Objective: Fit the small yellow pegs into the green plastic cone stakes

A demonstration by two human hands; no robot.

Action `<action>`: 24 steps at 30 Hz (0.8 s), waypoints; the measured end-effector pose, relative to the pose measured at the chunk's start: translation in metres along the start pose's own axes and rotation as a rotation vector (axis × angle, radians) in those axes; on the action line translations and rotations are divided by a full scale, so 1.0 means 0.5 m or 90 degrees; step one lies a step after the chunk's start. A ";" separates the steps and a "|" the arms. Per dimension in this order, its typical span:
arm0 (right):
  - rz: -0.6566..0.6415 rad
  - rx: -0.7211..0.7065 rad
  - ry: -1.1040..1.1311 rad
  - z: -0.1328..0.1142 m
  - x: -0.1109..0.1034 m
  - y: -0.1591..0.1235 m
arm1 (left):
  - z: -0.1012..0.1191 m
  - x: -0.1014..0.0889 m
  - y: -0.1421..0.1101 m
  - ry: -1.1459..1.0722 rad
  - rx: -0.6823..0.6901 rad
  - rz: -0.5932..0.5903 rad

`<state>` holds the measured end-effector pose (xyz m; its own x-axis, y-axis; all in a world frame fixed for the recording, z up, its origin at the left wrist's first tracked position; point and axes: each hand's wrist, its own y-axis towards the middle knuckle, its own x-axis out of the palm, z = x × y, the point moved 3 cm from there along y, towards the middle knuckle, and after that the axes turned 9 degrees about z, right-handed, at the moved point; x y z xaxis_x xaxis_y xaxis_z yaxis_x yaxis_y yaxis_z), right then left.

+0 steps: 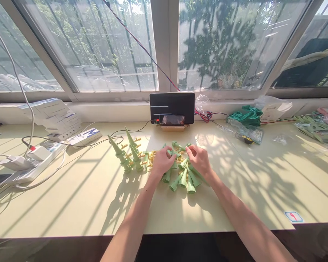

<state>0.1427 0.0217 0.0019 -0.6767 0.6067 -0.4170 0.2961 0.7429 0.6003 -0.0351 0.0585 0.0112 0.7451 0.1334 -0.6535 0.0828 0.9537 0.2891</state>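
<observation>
My left hand (163, 160) is closed, its thumb and fingertips pinched around a small green plastic piece (174, 150), mostly hidden by the fingers. My right hand (199, 159) pinches the near end of a green plastic cone (178, 145) above the pile. Below and between both hands lies a heap of loose green hollow cones (183, 179), wide ends mostly toward me. Small yellow pegs (152, 157) are scattered behind my left hand. To its left stand several upright green pointed towers (137, 157) with yellow pegs sticking out of their sides.
A dark tablet (172, 103) with a phone (172, 120) before it stands at the window. On the left are a power strip (41, 163), cables and white boxes (85, 137). Toward the right lie a green bag (246, 115), a yellow-black tool (247, 139) and bagged parts (317, 127).
</observation>
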 end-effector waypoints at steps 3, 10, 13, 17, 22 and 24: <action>-0.027 -0.008 -0.005 0.007 0.004 0.000 | 0.006 -0.001 -0.004 0.030 0.010 -0.003; -0.114 -0.035 -0.001 0.023 0.014 -0.002 | 0.006 -0.004 -0.003 0.032 0.036 0.050; -0.137 -0.064 -0.045 0.033 0.021 0.002 | 0.004 -0.005 0.000 -0.002 0.036 0.088; -0.151 -0.076 -0.106 0.045 0.034 0.010 | 0.006 -0.002 -0.001 -0.056 0.038 0.078; -0.158 -0.085 -0.156 0.044 0.053 0.020 | 0.013 0.002 -0.004 -0.074 0.065 0.060; -0.158 -0.081 -0.143 0.040 0.057 0.023 | 0.013 0.004 -0.005 -0.075 0.069 0.057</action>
<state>0.1400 0.0532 -0.0169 -0.5486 0.4692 -0.6920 0.0452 0.8431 0.5358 -0.0295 0.0547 0.0136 0.8248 0.1775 -0.5369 0.0786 0.9042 0.4197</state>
